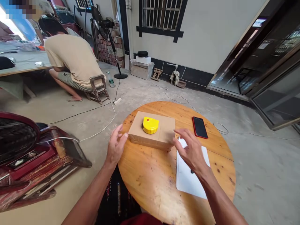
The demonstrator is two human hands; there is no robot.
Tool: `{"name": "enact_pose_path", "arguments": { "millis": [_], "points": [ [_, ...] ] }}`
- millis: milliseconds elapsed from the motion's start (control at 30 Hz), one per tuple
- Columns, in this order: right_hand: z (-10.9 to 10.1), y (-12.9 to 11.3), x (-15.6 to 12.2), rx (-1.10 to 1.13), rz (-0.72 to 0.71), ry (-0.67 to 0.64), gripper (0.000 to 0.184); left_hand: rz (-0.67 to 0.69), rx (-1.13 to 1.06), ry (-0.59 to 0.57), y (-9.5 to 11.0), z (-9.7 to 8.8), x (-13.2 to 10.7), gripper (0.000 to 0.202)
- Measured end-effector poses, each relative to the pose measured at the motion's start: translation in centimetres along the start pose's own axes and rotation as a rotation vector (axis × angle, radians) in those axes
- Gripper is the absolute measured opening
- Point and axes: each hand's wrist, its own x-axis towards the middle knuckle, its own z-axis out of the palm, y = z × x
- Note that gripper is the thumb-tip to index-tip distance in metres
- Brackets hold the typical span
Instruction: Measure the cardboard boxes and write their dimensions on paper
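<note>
A flat cardboard box (161, 132) lies on the round wooden table (150, 175). On top of the box sits a yellow tape measure (150, 125) with a red dot. My left hand (116, 145) hovers at the box's left end with fingers spread, open and holding nothing. My right hand (191, 150) is at the box's right front corner, fingers apart and open, above a white sheet of paper (189, 178). A dark object under my right palm is mostly hidden.
A red-cased phone (200, 127) lies on the table to the right of the box. A person in a beige shirt (75, 59) crouches on a small wooden stool (97, 88) at the back left. Cables (100, 128) run across the concrete floor. Red furniture (35, 156) stands at left.
</note>
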Motion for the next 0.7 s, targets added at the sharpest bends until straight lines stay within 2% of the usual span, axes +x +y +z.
{"name": "enact_pose_path", "arguments": {
  "millis": [67,200,233,300,433,600,700],
  "points": [
    [1.9,-1.3,2.5,-0.013,-0.056,-0.061,0.034,-0.092,-0.169,-0.107,-0.5,1.4,1.6,0.057],
    [5.9,-4.0,5.4,-0.086,-0.002,-0.191,0.08,-0.159,-0.394,-0.29,-0.7,4.3,3.1,0.063],
    [6.7,-4.6,5.6,-0.091,0.024,-0.204,0.084,-0.164,-0.429,-0.331,-0.7,4.8,3.1,0.063],
    [7.9,-5.4,5.7,-0.094,0.074,-0.224,0.075,-0.18,-0.525,-0.379,-0.5,5.5,2.9,0.063],
    [8.5,-6.3,4.1,-0.045,0.08,-0.174,0.072,-0.235,-0.601,-0.3,-0.5,5.2,1.1,0.058],
    [7.3,-7.0,1.7,0.056,0.074,-0.176,0.073,-0.258,-0.408,-0.226,-0.9,3.4,-2.8,0.06],
    [6.3,-7.3,0.9,0.146,0.106,-0.182,0.067,-0.249,-0.349,-0.195,-0.9,2.9,-4.0,0.063]
  ]
}}
